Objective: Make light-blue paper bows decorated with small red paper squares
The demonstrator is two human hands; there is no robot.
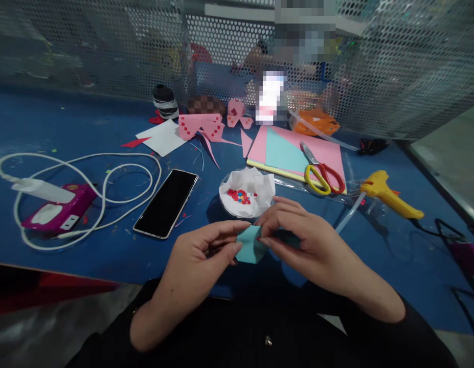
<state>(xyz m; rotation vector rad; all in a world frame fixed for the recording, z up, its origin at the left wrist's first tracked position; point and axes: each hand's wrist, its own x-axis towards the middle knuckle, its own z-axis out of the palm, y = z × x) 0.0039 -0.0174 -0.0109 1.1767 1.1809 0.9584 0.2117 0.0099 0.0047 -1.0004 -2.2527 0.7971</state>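
Desk (48, 122), blue, spans nearly full width w/ perforated metal screen (225, 38) along its far edge. Paper stack (324, 145), pink, yellow & pale blue, lies toward far edge, R of centre. L hand (208, 255) & R hand (309, 243) face each other just in from desk's near edge, approx midway along. Yellow glue gun (378, 186) sits nr right edge. Scissors (315, 162), red & yellow handles, rest on the stack, blades to far left. Dark-screened phone (167, 202) L of centre, long axis slanting near-left to far-right. Purple power strip (83, 202) nr near-left corner. Bowl (237, 210), white-lined, just beyond the hands.

Small folded teal paper (250, 245) is btwn the hands, held up off the desk, nr side of the bowl. L fingers grasp its left side, thumb on the face toward the person; R fingers pinch its upper right. Lower edge runs roughly parallel to desk's near edge; right part slants off, darker, past a fold. Visible part approx square, so can't call a long axis. Smallest: red & blue bits (240, 197) in bowl.
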